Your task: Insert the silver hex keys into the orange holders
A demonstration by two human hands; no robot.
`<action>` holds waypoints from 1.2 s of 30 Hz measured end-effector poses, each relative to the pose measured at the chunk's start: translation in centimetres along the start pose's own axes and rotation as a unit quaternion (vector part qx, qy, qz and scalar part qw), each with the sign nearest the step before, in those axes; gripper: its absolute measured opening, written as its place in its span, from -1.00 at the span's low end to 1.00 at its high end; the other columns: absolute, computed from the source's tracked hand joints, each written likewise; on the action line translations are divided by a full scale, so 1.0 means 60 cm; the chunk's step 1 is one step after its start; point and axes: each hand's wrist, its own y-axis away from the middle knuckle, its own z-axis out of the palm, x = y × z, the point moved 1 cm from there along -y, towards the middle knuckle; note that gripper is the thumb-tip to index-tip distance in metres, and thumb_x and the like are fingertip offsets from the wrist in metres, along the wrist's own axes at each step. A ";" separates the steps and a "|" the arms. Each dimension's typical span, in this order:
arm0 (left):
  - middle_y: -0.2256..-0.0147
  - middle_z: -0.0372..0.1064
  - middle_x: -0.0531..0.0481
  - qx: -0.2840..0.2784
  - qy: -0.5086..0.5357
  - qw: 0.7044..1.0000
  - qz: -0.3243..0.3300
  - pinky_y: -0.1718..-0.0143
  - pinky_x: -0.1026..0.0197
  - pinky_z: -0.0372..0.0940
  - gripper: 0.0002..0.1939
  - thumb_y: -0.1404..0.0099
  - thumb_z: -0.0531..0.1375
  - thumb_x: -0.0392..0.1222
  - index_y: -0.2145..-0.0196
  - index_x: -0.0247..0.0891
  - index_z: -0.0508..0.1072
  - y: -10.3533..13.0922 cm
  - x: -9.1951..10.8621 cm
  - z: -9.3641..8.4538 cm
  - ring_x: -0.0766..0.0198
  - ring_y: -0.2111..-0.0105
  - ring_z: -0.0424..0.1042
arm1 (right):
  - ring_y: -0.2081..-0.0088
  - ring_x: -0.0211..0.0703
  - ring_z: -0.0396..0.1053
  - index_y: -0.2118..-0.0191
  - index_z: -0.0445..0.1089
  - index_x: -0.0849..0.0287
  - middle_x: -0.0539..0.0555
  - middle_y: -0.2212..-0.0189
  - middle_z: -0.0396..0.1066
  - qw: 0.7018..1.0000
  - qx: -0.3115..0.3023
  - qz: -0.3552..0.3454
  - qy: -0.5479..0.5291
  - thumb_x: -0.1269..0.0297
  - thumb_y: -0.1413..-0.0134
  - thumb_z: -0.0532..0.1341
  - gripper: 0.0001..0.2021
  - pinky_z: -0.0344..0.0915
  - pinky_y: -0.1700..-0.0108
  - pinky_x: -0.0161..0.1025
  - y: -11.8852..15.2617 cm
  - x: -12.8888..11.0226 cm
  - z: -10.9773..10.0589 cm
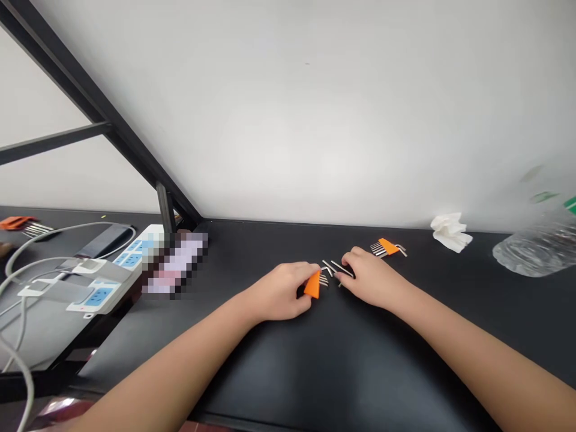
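My left hand (288, 291) is closed around an orange hex key holder (312, 284), just above the black table. Short bent ends of several hex keys (323, 279) stick out from its right side. To the right, my right hand (366, 273) has its thumb and forefinger closing on a long silver hex key (342, 268); the fingers partly hide the grip. More loose hex keys (327, 269) lie between the two hands. Beyond my right hand lies a second orange holder (389, 246) with several keys in it.
Crumpled white tissue (451, 232) and a clear plastic bottle (537, 246) are on the right. At left are a black metal frame (165, 207), a power strip (101, 294) with white cables, a phone (102, 240) and another orange key set (20, 223). A wall backs the table (306, 366).
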 end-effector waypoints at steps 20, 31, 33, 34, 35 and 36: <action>0.11 0.50 0.00 0.049 0.002 0.999 -0.021 0.10 0.20 0.37 -0.61 -0.25 0.17 -0.41 -0.02 -0.14 0.40 -0.009 -0.037 0.015 0.20 0.16 0.50 | 0.09 -0.12 0.38 0.03 0.49 0.10 0.10 0.07 0.39 0.959 0.004 -0.175 -0.224 0.51 -0.12 0.19 -0.68 0.36 0.01 -0.18 -0.025 -0.015 0.019; 0.20 0.48 -0.05 0.037 -0.046 0.997 0.046 0.23 0.21 0.33 -0.77 -0.36 0.16 -0.28 0.03 -0.18 0.39 0.007 0.011 0.008 0.19 0.25 0.49 | 0.49 -0.29 0.19 0.34 0.48 0.17 -0.03 0.47 0.37 0.888 -0.184 -0.095 -0.410 -0.09 -0.30 0.20 -0.60 0.14 0.41 -0.30 -0.011 -0.034 -0.004; 0.22 0.47 -0.02 0.032 -0.056 0.997 0.046 0.24 0.22 0.32 -0.82 -0.37 0.14 -0.28 0.08 -0.17 0.39 0.009 0.005 0.002 0.22 0.28 0.48 | 0.49 -0.29 0.18 0.39 0.48 0.17 -0.03 0.47 0.36 0.906 -0.171 -0.091 -0.377 -0.10 -0.27 0.22 -0.58 0.11 0.43 -0.30 -0.005 -0.032 -0.008; 0.22 0.47 -0.01 0.034 -0.062 0.997 0.042 0.24 0.23 0.31 -0.83 -0.37 0.14 -0.29 0.09 -0.17 0.40 0.010 -0.002 -0.001 0.23 0.29 0.47 | 0.50 -0.29 0.17 0.42 0.45 0.17 -0.04 0.50 0.33 0.911 -0.162 -0.088 -0.368 -0.11 -0.26 0.23 -0.57 0.10 0.43 -0.30 -0.002 -0.029 -0.011; 0.22 0.47 0.00 0.041 -0.069 0.996 0.034 0.25 0.24 0.31 -0.82 -0.37 0.15 -0.28 0.07 -0.16 0.40 0.010 -0.011 -0.005 0.23 0.29 0.47 | 0.50 -0.29 0.18 0.45 0.42 0.18 -0.05 0.53 0.30 0.912 -0.151 -0.083 -0.373 -0.12 -0.25 0.23 -0.56 0.10 0.43 -0.30 0.002 -0.024 -0.012; 0.21 0.48 0.00 0.052 -0.077 0.995 0.024 0.25 0.24 0.30 -0.80 -0.37 0.16 -0.27 0.05 -0.15 0.41 0.011 -0.021 -0.009 0.23 0.29 0.48 | 0.51 -0.30 0.17 0.46 0.39 0.18 -0.06 0.55 0.27 0.908 -0.138 -0.071 -0.390 -0.14 -0.25 0.23 -0.54 0.10 0.42 -0.30 0.005 -0.018 -0.014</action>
